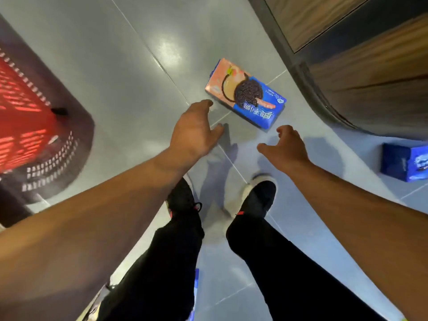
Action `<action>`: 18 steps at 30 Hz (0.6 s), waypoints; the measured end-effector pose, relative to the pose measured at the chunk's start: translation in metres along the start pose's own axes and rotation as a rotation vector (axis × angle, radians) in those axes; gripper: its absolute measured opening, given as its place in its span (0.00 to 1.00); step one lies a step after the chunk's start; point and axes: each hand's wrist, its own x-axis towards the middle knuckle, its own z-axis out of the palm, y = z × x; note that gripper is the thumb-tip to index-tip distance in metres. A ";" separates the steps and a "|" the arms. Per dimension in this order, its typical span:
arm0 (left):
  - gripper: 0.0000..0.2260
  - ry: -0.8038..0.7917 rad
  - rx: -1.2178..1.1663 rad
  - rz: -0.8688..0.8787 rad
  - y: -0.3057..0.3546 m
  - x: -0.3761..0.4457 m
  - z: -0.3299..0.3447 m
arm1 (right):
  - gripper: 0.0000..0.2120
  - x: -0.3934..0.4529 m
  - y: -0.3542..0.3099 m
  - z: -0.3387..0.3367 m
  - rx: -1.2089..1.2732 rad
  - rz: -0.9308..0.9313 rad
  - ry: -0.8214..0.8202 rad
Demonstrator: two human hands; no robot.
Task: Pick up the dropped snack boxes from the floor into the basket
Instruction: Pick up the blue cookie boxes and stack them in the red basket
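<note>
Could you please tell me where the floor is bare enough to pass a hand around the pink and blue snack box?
Bare tile lies between the basket and the pink and blue snack box, and beyond the box. It is tighter on its right, near the wooden cabinet base, and near the blue box.

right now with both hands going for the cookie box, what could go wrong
Neither the left hand nor the right hand touches the pink-and-blue cookie box yet; it lies flat on smooth floor tile, so it may slide away instead of lifting. A blue snack box lies near the right shoe and could get kicked. The red basket sits far to the left, so the carry there is long.
</note>
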 end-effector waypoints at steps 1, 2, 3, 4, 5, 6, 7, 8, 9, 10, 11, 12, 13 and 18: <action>0.28 0.003 -0.003 0.009 -0.002 0.012 0.009 | 0.34 0.013 0.002 0.006 0.053 0.026 0.007; 0.28 0.011 -0.012 0.008 -0.004 0.030 0.018 | 0.36 0.030 0.004 0.014 0.114 0.061 0.016; 0.28 0.025 -0.024 0.004 -0.006 0.046 0.025 | 0.36 0.045 0.005 0.019 0.181 0.098 0.025; 0.27 0.043 -0.045 -0.004 -0.007 0.060 0.029 | 0.37 0.056 0.005 0.023 0.250 0.126 0.027; 0.25 0.059 -0.077 -0.012 -0.009 0.076 0.034 | 0.37 0.068 0.003 0.026 0.308 0.146 0.026; 0.24 0.075 -0.112 -0.015 -0.012 0.089 0.037 | 0.37 0.077 0.002 0.029 0.352 0.163 0.024; 0.22 0.086 -0.141 -0.022 -0.015 0.103 0.041 | 0.35 0.086 0.000 0.030 0.389 0.172 0.019; 0.21 0.076 -0.170 -0.041 -0.019 0.113 0.045 | 0.31 0.094 -0.001 0.034 0.424 0.172 0.007; 0.21 0.046 -0.210 -0.074 -0.023 0.120 0.050 | 0.24 0.099 -0.001 0.037 0.456 0.173 -0.008; 0.21 0.015 -0.250 -0.105 -0.026 0.124 0.053 | 0.18 0.102 -0.001 0.040 0.483 0.169 -0.016; 0.20 -0.002 -0.282 -0.125 -0.030 0.125 0.055 | 0.15 0.103 -0.001 0.041 0.508 0.156 -0.021; 0.18 0.000 -0.305 -0.140 -0.032 0.124 0.055 | 0.14 0.102 0.000 0.041 0.523 0.145 -0.023; 0.17 0.007 -0.337 -0.154 -0.033 0.121 0.053 | 0.13 0.099 -0.001 0.038 0.534 0.136 -0.022; 0.23 0.010 -0.441 -0.190 -0.028 0.065 0.019 | 0.11 0.051 -0.015 0.011 0.476 0.068 -0.036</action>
